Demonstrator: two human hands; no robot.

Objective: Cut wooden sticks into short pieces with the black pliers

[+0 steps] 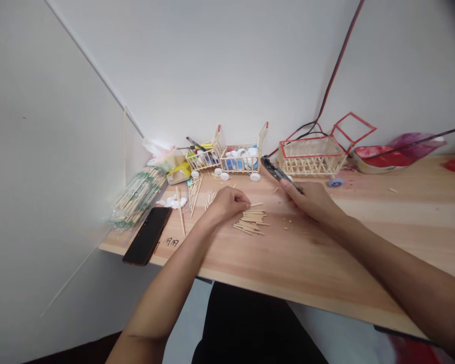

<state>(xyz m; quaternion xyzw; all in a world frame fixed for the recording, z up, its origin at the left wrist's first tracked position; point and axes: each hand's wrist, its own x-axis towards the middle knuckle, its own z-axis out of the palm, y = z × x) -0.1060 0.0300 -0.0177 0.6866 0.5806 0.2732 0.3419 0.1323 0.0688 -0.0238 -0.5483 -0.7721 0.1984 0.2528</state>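
My left hand (229, 201) rests on the wooden table (326, 263), fingers curled and pinched on a short wooden stick (256, 205) at the top of a small pile of cut sticks (251, 221). My right hand (314, 200) lies to the right of the pile, closed around the handles of dark cutting pliers (276, 173), whose jaws point up and to the left, away from the sticks. A few tiny stick offcuts (288, 223) lie between the two hands.
Two small stick-built baskets holding bottle caps (241, 157) and a larger red-edged stick basket (311, 154) stand along the wall. A black phone (147, 235) and a bundle of packaged chopsticks (138, 194) lie at the table's left end. Red and black cables run up the wall.
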